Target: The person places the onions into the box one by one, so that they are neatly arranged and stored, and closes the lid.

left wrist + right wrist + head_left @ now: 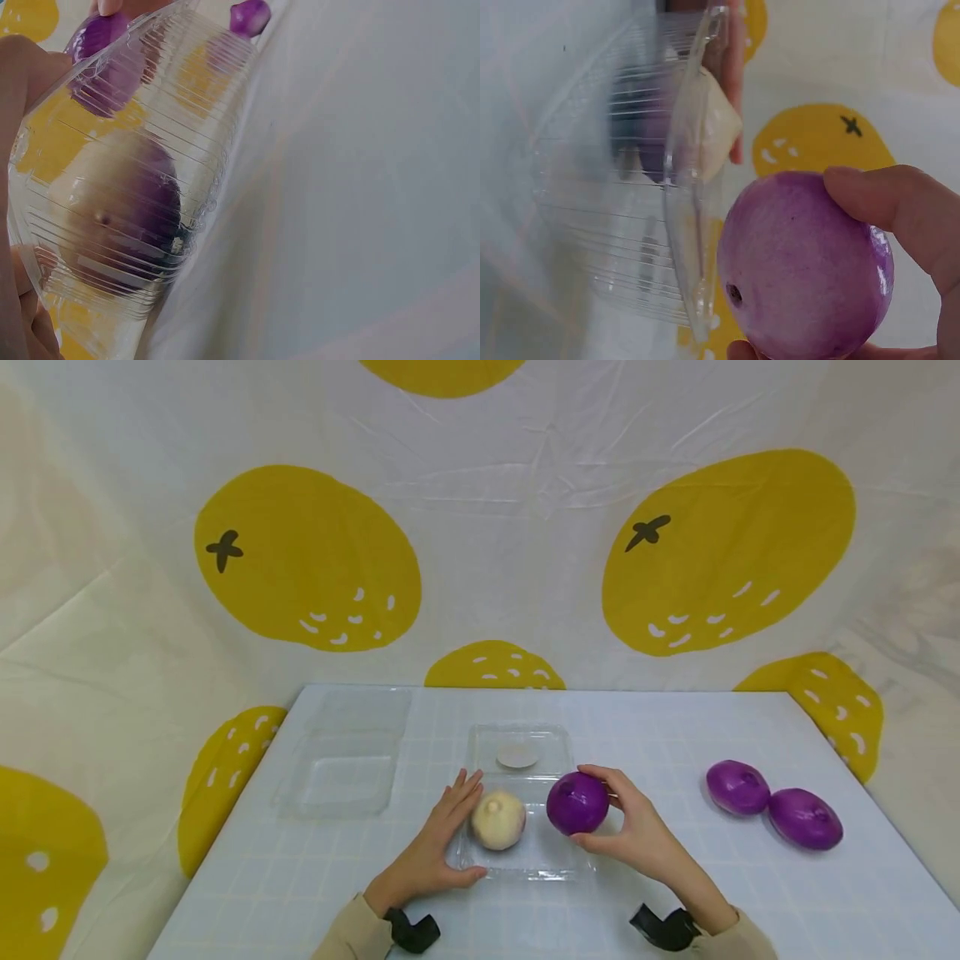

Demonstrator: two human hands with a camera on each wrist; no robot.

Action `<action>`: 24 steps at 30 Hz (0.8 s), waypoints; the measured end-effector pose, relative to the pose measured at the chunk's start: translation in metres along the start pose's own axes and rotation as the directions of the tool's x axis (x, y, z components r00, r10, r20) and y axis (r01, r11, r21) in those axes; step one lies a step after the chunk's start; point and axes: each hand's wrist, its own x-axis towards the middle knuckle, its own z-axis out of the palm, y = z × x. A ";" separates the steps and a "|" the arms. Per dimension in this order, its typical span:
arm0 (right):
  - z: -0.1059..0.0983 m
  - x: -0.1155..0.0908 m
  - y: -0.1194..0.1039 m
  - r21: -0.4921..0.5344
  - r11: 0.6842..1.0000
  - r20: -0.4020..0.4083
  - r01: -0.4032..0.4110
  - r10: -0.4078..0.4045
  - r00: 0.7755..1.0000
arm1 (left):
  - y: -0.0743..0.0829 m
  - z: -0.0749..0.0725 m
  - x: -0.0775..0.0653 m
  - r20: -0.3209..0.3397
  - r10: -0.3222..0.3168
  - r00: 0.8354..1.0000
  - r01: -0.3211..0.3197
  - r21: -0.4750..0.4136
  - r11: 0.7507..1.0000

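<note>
In the head view, a clear plastic clamshell box [540, 860] lies open on the table. Inside its left half sits a white-and-purple round vegetable, like a turnip [498, 820], pale nub upward. My left hand [442, 843] touches the box's left side, fingers spread and straight, thumb at the front edge. Between thumb and fingers my right hand [630, 828] grips a purple onion [577, 803] over the box's right half. The right wrist view shows this onion [802, 262] beside the box rim, with a small dark spot on its skin.
Two more purple onions [738, 787] [806, 819] lie side by side at the right. The box's lid [558, 747], with a white oval label [517, 755], lies folded back behind it. Another clear clamshell box [341, 785] stands open at the back left. Patterned cloth [510, 568] hangs behind.
</note>
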 end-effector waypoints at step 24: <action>0.031 -0.005 0.008 -0.284 0.958 0.138 0.027 0.013 0.990 | 0.000 0.001 0.000 -0.005 0.008 1.000 -0.008 0.016 1.000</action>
